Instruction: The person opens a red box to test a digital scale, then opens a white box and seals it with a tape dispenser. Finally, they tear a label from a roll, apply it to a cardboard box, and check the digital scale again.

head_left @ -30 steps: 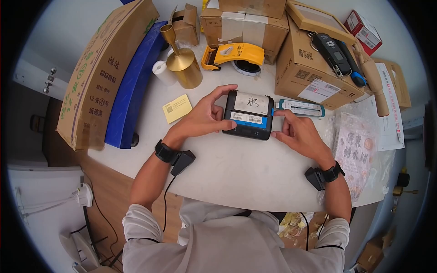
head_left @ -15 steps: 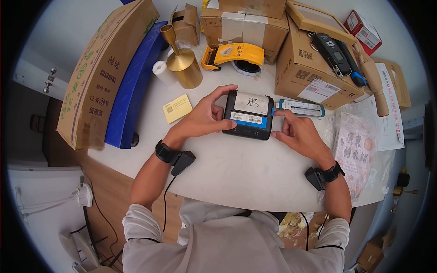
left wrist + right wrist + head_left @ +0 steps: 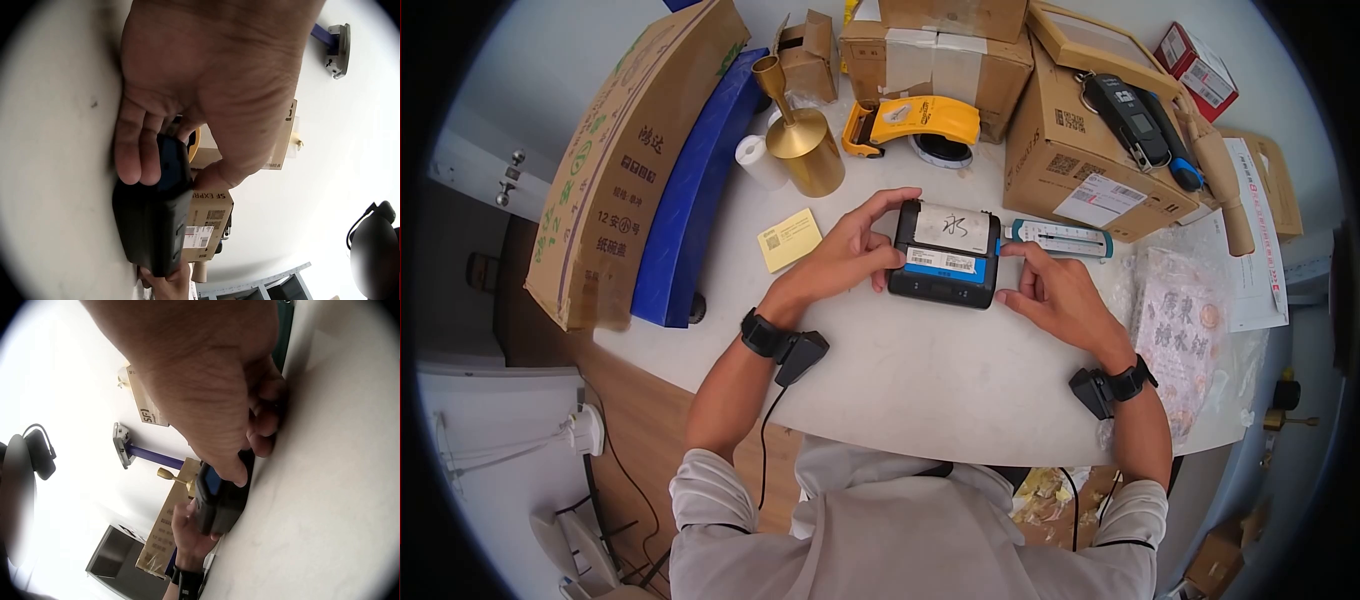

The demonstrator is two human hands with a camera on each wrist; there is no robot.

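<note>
Holds black printer flat on desk, near yellow notepad. Grips left side with curled fingers of left hand; holds right side with bent thumb and index finger of right hand.

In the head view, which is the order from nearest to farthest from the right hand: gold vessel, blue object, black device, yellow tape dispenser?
1. Black device, beside the right hand.
2. Yellow tape dispenser, further back.
3. Gold vessel, back left.
4. Blue object, far left.
</note>
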